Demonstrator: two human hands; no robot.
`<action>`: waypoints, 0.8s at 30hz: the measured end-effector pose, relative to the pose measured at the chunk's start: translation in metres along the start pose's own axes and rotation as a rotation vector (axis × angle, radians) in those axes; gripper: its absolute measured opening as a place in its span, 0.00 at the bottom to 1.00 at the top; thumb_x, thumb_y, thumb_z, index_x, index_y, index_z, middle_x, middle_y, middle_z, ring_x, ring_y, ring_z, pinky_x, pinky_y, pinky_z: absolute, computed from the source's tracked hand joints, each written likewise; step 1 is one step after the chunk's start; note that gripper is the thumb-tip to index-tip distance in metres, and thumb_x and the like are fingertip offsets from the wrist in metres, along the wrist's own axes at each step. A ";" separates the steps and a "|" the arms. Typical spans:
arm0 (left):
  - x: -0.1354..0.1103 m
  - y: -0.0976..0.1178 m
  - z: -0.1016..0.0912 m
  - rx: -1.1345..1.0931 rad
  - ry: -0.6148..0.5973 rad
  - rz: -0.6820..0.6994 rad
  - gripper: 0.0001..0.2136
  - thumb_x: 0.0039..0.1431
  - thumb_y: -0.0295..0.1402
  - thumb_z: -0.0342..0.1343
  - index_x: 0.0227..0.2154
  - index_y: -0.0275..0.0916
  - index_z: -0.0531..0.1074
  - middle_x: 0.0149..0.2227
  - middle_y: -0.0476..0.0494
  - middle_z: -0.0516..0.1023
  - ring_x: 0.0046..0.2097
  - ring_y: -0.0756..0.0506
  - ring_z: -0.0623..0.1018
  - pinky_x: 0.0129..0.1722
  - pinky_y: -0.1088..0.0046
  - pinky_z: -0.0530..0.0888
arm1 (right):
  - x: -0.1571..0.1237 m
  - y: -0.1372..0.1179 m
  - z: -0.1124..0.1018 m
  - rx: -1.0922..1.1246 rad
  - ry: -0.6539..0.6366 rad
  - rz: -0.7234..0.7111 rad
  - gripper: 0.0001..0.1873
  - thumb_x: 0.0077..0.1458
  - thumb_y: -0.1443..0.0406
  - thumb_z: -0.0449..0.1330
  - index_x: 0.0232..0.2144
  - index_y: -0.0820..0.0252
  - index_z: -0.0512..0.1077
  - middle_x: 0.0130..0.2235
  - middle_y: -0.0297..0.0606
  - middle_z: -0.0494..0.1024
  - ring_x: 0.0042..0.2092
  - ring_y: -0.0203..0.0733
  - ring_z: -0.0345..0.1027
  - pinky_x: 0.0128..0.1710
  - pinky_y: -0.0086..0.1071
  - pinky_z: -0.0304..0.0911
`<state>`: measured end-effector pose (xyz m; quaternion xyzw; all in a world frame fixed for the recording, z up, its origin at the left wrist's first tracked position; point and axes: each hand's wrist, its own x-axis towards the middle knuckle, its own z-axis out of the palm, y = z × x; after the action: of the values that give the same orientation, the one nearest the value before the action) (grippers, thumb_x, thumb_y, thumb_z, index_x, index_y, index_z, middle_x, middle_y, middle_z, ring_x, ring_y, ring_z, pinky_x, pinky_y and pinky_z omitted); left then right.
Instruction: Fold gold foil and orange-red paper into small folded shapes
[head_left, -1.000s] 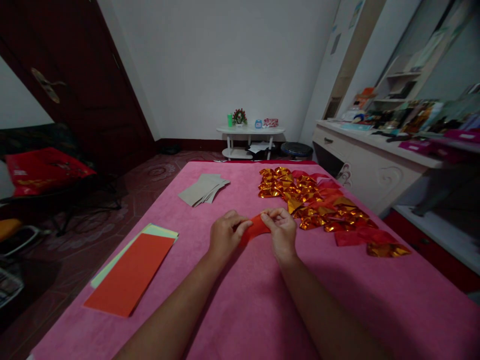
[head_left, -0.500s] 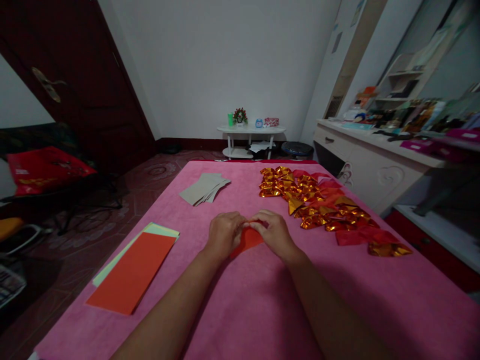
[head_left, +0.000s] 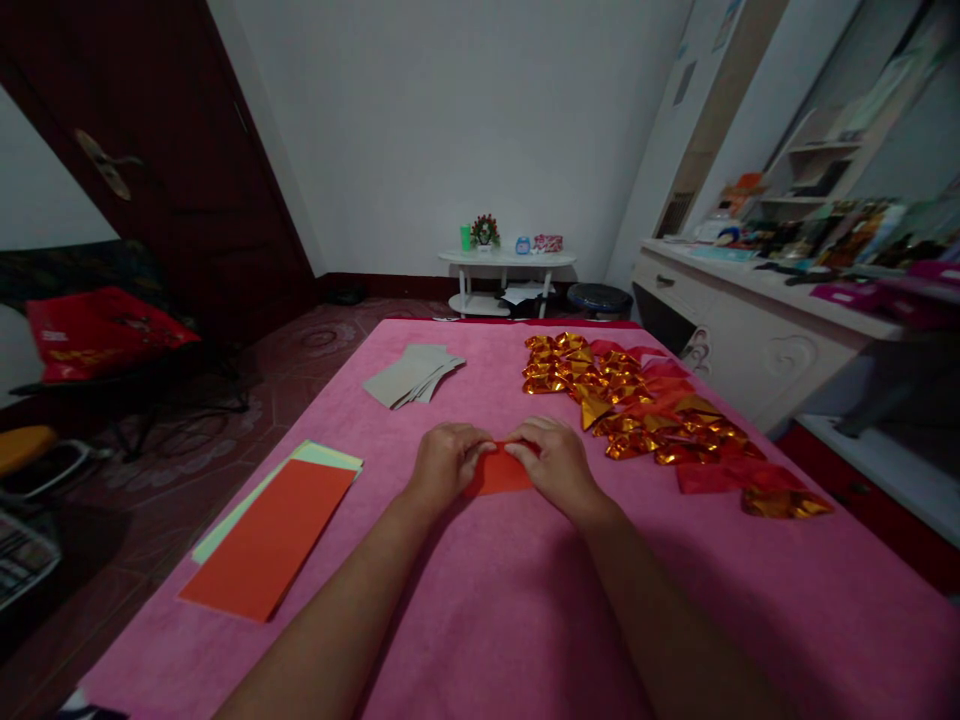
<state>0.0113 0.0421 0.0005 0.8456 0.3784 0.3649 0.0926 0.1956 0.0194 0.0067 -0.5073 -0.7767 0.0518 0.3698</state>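
Between my two hands is a small piece of orange paper (head_left: 501, 472), its far edge pinched from both sides. My left hand (head_left: 448, 462) is closed on the left end of that edge, and my right hand (head_left: 553, 462) grips the right end with thumb and fingers. Part of the paper is hidden behind the fingers. To the left lies a stack of long orange paper sheets (head_left: 274, 540) over pale green and yellow sheets (head_left: 322, 455). Farther off, grey paper pieces (head_left: 415, 375) lie fanned out.
Shiny gold and red twisted foil pieces (head_left: 630, 400) cover the right side of the pink-covered table (head_left: 480, 620). A white dresser (head_left: 757, 330) crowded with items stands at the right. Beyond the table is a small white stand (head_left: 506, 259); a red bag (head_left: 112, 335) sits at left.
The fingertips have drawn slightly apart along the paper's far edge. The orange paper now looks flatter and wider, with a straighter edge. The camera view has shifted slightly.
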 end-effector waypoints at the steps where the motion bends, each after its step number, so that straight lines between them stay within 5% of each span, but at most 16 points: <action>1: 0.000 0.001 0.001 0.005 0.000 0.005 0.08 0.59 0.32 0.53 0.30 0.38 0.77 0.28 0.45 0.80 0.29 0.48 0.75 0.32 0.74 0.66 | 0.000 -0.003 0.000 -0.036 -0.016 -0.023 0.04 0.53 0.69 0.62 0.27 0.56 0.74 0.30 0.33 0.75 0.35 0.39 0.65 0.38 0.33 0.56; 11: -0.001 0.004 -0.001 0.026 -0.025 -0.096 0.08 0.58 0.29 0.53 0.30 0.37 0.78 0.30 0.43 0.80 0.30 0.48 0.76 0.33 0.74 0.67 | -0.002 0.005 0.008 0.016 0.019 0.006 0.06 0.53 0.70 0.62 0.28 0.55 0.77 0.30 0.33 0.79 0.35 0.39 0.68 0.39 0.33 0.57; 24: -0.001 -0.008 -0.005 -0.057 0.059 -0.220 0.17 0.57 0.40 0.55 0.18 0.35 0.72 0.17 0.50 0.70 0.21 0.53 0.65 0.23 0.77 0.57 | -0.001 0.017 0.001 0.154 0.046 0.145 0.06 0.51 0.68 0.62 0.23 0.58 0.77 0.27 0.35 0.78 0.30 0.39 0.69 0.32 0.30 0.60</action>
<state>0.0029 0.0459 0.0001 0.7851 0.4608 0.3877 0.1449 0.2081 0.0267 -0.0023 -0.5334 -0.7229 0.1266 0.4206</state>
